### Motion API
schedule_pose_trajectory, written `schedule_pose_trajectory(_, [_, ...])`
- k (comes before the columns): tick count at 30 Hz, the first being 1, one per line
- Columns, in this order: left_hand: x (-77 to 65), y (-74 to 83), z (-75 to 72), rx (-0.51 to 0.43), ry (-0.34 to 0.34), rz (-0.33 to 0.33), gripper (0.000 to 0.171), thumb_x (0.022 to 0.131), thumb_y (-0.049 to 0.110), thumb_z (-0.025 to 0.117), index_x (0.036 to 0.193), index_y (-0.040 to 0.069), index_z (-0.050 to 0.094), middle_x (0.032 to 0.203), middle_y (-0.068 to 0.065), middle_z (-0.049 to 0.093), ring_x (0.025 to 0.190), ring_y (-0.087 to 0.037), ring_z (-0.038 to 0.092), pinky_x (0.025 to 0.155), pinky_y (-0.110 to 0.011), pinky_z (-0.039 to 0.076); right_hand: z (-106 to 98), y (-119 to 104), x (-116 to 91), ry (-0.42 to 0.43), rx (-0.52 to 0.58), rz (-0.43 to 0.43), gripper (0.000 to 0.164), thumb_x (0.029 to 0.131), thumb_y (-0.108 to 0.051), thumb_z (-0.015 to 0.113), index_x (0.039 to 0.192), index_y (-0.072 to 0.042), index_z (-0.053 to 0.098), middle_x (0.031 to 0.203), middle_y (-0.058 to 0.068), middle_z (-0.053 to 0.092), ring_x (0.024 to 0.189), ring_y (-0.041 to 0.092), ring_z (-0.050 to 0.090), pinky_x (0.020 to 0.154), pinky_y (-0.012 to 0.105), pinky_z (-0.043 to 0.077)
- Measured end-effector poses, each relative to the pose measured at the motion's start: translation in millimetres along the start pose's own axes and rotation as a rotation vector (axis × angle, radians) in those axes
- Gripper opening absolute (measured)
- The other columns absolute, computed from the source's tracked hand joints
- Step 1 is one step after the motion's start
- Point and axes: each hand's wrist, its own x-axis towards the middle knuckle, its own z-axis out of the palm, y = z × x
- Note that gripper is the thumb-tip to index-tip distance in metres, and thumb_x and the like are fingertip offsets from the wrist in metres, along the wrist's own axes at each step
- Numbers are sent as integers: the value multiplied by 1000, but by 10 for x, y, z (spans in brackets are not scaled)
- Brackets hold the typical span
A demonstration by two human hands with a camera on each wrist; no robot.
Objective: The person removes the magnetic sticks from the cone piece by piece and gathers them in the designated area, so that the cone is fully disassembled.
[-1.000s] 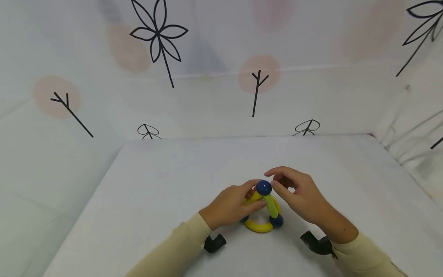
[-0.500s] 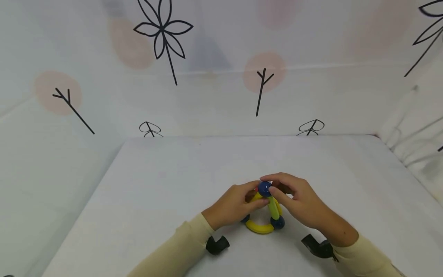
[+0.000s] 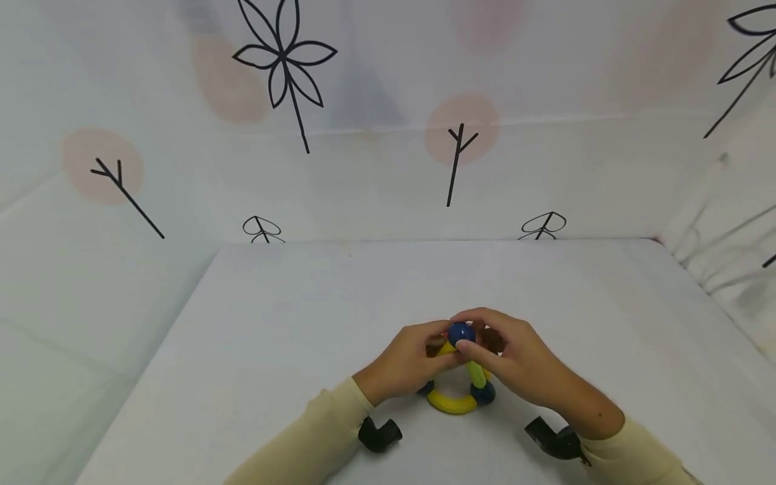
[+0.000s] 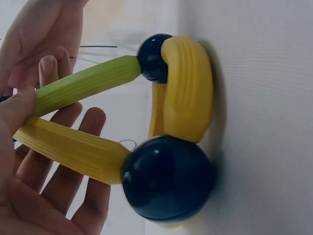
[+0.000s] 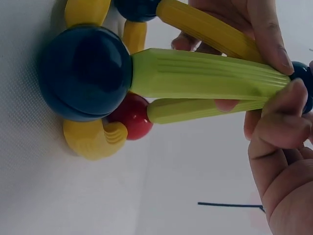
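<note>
A magnetic stick-and-ball toy structure stands on the white table. Its base is a ring of yellow curved pieces (image 3: 451, 404) joined by blue balls (image 4: 166, 178) and a red ball (image 5: 132, 117). Light green rods (image 5: 205, 76) and a yellow rod (image 4: 78, 152) lean up from it to a blue top ball (image 3: 461, 333). My left hand (image 3: 403, 360) holds the upper ends of the rods just below that ball. With thumb and fingers, my right hand (image 3: 521, 357) grips the top ball from the right. Both hands hide part of the structure's upper half.
Under each wrist a black curved piece (image 3: 380, 434) sticks out near the sleeve cuff. The white tabletop (image 3: 303, 303) reaches back to a pale curtain (image 3: 364, 182) printed with line-drawn plants. Similar cloth hangs at both sides.
My right hand has come in from just right of the top ball, and its thumb and fingers now grip it. The left hand keeps its hold; the structure stays in place.
</note>
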Motion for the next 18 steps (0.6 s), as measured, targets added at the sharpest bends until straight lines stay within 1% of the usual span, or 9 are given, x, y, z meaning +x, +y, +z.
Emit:
schedule_pose_trajectory(3, [6, -9, 15, 5, 17, 4, 44, 98, 37, 63, 136, 15, 59, 129, 2, 68, 114, -3, 66, 91, -17, 51, -14, -15, 7, -41, 74, 57, 25, 99, -16, 63, 124, -15, 58, 83, 2, 51, 62, 14, 57, 56, 24, 48])
schedule_pose_trajectory(7, [-21, -28, 48, 7, 35, 17, 42, 98, 37, 63, 134, 16, 61, 127, 2, 70, 112, -3, 66, 90, -17, 52, 2, -7, -12, -77, 139, 94, 24, 101, -16, 59, 125, -14, 55, 85, 6, 51, 59, 21, 58, 54, 27, 50])
schedule_pose_trajectory(15, [-24, -17, 41, 11, 49, 34, 38, 97, 34, 66, 132, 19, 63, 126, 4, 70, 110, -3, 67, 90, -17, 51, -1, 0, -3, -91, 180, 110, 22, 103, -16, 56, 124, -10, 52, 88, 10, 48, 60, 23, 57, 55, 29, 51])
schedule_pose_trajectory(18, [-14, -26, 36, 33, 54, 49, 38, 97, 34, 65, 131, 19, 63, 125, 4, 70, 110, -3, 67, 90, -17, 52, -3, 9, 5, -90, 188, 113, 22, 103, -16, 55, 124, -10, 51, 88, 11, 47, 60, 24, 57, 55, 29, 51])
